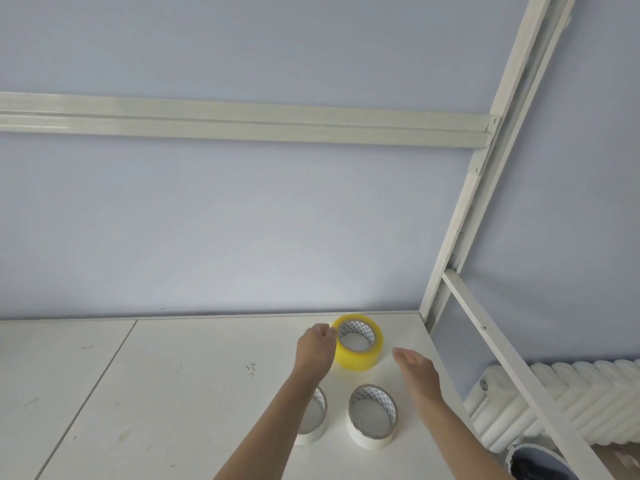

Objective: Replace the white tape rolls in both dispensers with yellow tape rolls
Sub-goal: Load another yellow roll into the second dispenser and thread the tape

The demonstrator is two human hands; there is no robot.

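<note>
Seemingly midway, two white tape rolls [372, 415] lay out on the counter [173, 393], no dispenser showed, and the left hand [317, 344] pinched the yellow tape roll [360, 346] near the back edge while the right hand [414, 368] hovered open.

Two bare forearms come into the head view from the bottom edge, each ending in a bare hand. The left hand [316, 344] shows its back and knuckles, and its forearm is slim and long, uncovered all the way down to the frame's bottom edge. The right hand [417, 370] shows its thumb side, with the fingers seen edge-on; its wrist and forearm are likewise uncovered. No sleeve, cuff, glove, watch, ring or bracelet shows on either arm. The fingernails are too small and blurred to describe.
</note>
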